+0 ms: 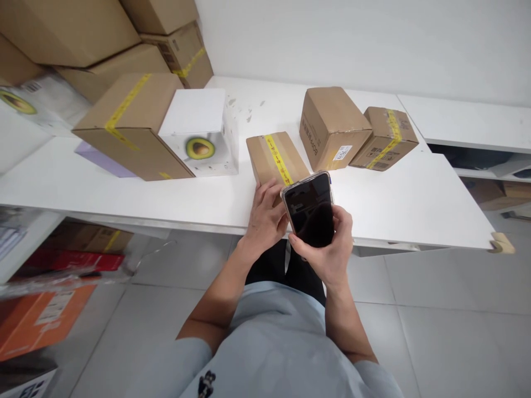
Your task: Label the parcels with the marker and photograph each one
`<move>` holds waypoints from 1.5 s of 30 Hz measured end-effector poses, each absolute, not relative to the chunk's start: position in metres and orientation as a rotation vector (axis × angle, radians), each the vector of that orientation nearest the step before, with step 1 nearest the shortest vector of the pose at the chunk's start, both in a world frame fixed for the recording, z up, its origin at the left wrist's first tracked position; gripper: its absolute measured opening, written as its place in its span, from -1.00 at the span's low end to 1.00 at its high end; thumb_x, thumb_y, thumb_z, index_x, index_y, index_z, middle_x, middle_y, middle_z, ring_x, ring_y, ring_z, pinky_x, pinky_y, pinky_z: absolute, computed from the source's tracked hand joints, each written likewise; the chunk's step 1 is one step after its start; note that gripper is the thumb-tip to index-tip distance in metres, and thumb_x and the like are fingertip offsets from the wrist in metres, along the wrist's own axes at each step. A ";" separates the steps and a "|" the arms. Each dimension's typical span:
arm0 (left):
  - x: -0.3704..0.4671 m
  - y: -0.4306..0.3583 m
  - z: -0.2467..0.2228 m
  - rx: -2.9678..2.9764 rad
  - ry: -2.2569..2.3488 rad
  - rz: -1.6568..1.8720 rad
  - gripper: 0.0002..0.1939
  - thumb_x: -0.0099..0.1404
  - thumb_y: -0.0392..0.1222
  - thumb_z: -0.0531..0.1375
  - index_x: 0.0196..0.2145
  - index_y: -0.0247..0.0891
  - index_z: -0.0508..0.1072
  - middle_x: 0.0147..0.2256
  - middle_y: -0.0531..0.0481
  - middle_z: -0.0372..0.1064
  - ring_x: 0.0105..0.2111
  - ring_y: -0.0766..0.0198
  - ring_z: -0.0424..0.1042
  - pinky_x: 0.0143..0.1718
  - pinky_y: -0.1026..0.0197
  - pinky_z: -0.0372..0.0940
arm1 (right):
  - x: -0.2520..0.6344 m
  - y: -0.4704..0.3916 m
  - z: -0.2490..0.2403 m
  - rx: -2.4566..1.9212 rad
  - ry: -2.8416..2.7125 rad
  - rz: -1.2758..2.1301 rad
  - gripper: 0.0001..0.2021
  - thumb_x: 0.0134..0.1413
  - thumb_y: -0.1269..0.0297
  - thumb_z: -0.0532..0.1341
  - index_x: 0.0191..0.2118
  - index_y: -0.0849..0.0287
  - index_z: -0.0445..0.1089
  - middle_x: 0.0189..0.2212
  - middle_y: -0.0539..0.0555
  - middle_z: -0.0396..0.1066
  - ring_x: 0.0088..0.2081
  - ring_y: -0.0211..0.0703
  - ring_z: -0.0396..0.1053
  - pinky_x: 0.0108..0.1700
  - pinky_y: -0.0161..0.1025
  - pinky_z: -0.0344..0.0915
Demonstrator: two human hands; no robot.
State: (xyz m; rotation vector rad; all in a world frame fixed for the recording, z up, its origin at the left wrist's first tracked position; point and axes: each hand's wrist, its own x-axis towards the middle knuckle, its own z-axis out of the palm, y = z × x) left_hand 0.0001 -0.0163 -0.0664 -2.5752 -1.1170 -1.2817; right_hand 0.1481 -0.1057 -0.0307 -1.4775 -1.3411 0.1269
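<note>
My right hand [327, 246] is closed around a smartphone [311, 210] in a clear case, its dark screen facing up toward me. Thumb and fingers grip the phone's lower edges. My left hand [265, 215] has its fingers bent against the near left side of a small cardboard box [280, 157] with yellow printed tape along its top. The phone hides this box's near right part and some of my left fingertips. Just beyond, to the right, are a taller brown box [332, 127] with a white label and a smaller taped box [388, 138].
A white box [199, 132] with an avocado picture and a large taped carton [128, 127] stand on the left of the white table [199, 202]. More cartons [74, 33] are stacked behind them. Shelves under the tabletop hold an orange box [45, 318]. A white wall [365, 44] rises behind.
</note>
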 end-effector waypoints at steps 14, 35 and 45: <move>0.001 -0.015 -0.067 -2.573 -1.063 -1.318 -0.73 0.38 -0.15 0.08 0.01 -0.05 0.41 0.16 -0.08 0.24 0.29 0.01 0.10 0.32 -0.17 0.08 | 0.146 -0.102 -0.034 -1.496 -1.389 0.067 -0.25 -0.14 -0.05 0.41 0.14 0.08 0.17 -0.04 0.15 0.34 -0.03 0.03 0.39 -0.07 0.02 0.43; 0.000 -0.015 -0.070 -2.580 -1.077 -1.324 -0.75 0.34 -0.17 0.14 -0.03 -0.12 0.43 0.09 -0.14 0.28 0.28 -0.05 0.12 0.32 -0.24 0.09 | 0.145 -0.099 -0.038 -1.516 -1.407 0.057 -0.28 -0.14 -0.07 0.40 0.11 0.08 0.17 -0.07 0.13 0.35 -0.06 0.02 0.39 -0.08 0.02 0.41; 0.001 -0.018 -0.063 -2.591 -1.170 -1.195 -0.59 0.27 -0.30 0.17 0.08 -0.08 0.42 0.13 -0.11 0.26 0.27 -0.05 0.12 0.30 -0.22 0.13 | 0.147 -0.096 -0.043 -1.527 -1.381 0.073 -0.26 -0.13 -0.04 0.40 0.15 0.08 0.17 -0.02 0.15 0.35 0.00 0.04 0.38 0.00 0.07 0.40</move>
